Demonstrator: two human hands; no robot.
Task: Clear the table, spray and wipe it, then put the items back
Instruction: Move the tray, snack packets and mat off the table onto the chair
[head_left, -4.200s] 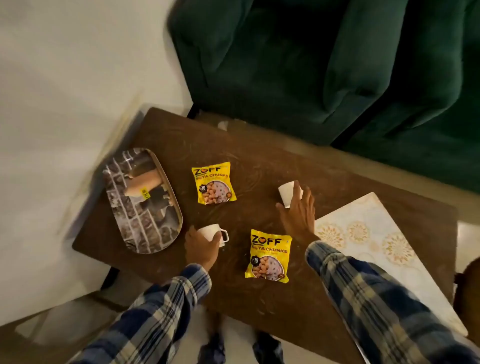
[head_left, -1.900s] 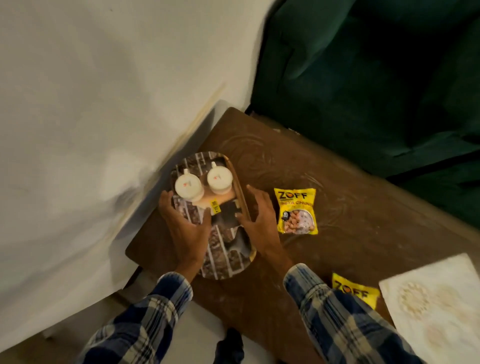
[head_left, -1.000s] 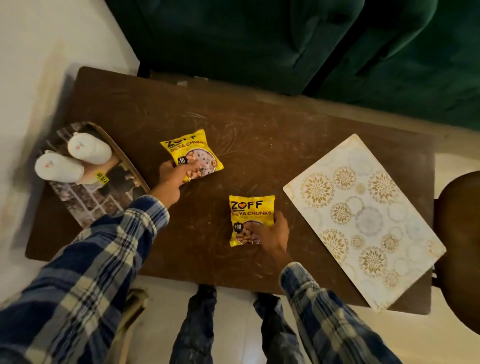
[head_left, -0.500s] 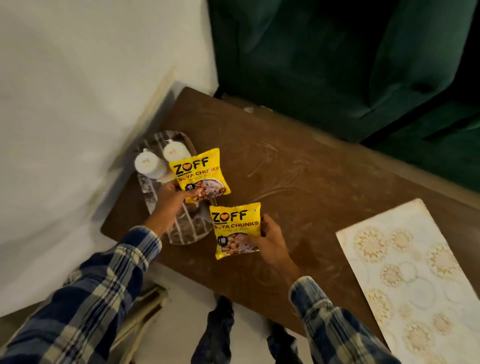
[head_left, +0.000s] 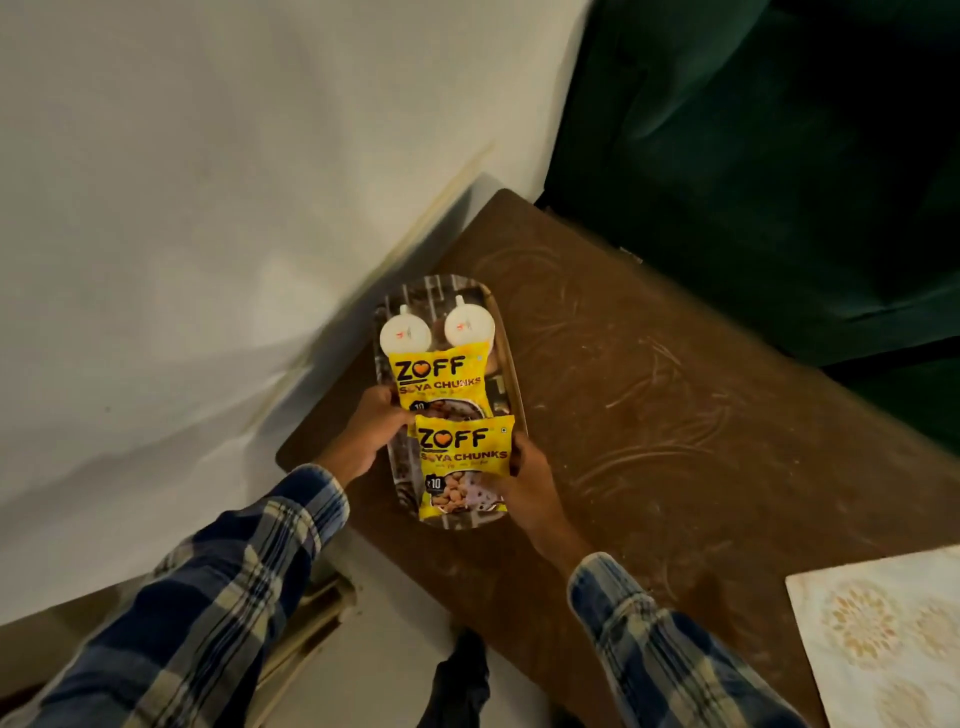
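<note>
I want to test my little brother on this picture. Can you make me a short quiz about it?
1. True or false: both white cups sit on the patterned tray.
2. What does the right hand hold? A) a cup B) a Zoff soya chunks packet C) a spray bottle
3. How many yellow packets can you count in all?

Key: 1 true; 2 B; 3 two.
</note>
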